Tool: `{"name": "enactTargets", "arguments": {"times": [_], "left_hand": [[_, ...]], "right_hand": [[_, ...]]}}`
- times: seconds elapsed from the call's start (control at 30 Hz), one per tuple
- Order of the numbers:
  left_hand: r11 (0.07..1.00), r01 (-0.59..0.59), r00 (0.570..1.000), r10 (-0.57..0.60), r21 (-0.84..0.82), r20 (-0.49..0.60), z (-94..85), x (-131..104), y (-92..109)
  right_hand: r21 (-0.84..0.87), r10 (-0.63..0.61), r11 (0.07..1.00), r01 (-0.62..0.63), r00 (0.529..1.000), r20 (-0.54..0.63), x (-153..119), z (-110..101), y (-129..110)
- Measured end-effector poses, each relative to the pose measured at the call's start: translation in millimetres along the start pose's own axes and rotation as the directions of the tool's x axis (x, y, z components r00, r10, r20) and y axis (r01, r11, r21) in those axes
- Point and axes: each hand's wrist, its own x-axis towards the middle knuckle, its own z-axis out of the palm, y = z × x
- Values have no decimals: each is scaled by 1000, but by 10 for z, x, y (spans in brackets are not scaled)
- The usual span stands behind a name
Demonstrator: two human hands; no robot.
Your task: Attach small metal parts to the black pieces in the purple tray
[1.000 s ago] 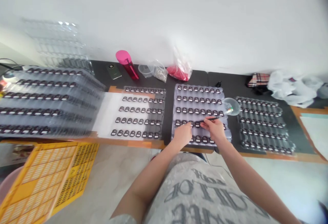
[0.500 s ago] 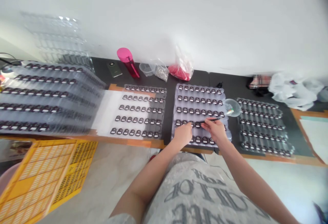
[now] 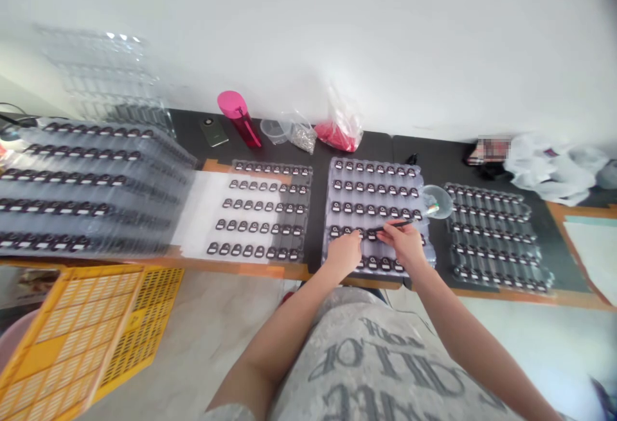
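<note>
A clear plastic tray (image 3: 332, 216) in front of me holds rows of small black parts (image 3: 359, 207) with white labels. My left hand (image 3: 344, 254) rests over the fourth row, its fingers bent and closed at one of these black parts; the fingertips partly hide it. In my right hand (image 3: 405, 242) is a thin black pen-like tool (image 3: 403, 223), pinched between thumb and fingers. It lies slanted low over the same row, its tip pointing left towards the left fingertips. Whether the tip touches a part is too small to tell.
Stacked filled trays (image 3: 110, 183) stand at left, beside another tray (image 3: 289, 215) partly over white paper. A further tray (image 3: 491, 238) and a round clear tub (image 3: 439, 202) lie right. Behind are a pink bottle (image 3: 241, 119) and bags (image 3: 340, 135). A yellow crate (image 3: 81, 324) stands below left.
Both hands keep nearly the same place over the fourth row. The black tool has shifted very slightly. The view has moved a little, and nothing else has visibly changed.
</note>
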Motion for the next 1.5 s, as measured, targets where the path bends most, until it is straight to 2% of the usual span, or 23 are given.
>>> {"name": "enactTargets", "arguments": {"times": [0.27, 0.67, 1.1, 1.5], "left_hand": [[1000, 17, 999, -17, 12, 43, -66, -17, 35], [1000, 25, 998, -26, 16, 51, -65, -15, 40], [1000, 12, 1000, -12, 15, 20, -20, -6, 25], [993, -65, 998, 64, 99, 12, 10, 35, 20]], "right_hand": [[-29, -9, 1000, 9, 1000, 2, -30, 15, -34], [-107, -75, 991, 75, 997, 9, -31, 39, -33], [-149, -87, 985, 86, 996, 3, 12, 63, -17], [-169, -98, 981, 96, 995, -4, 12, 63, -6]]}}
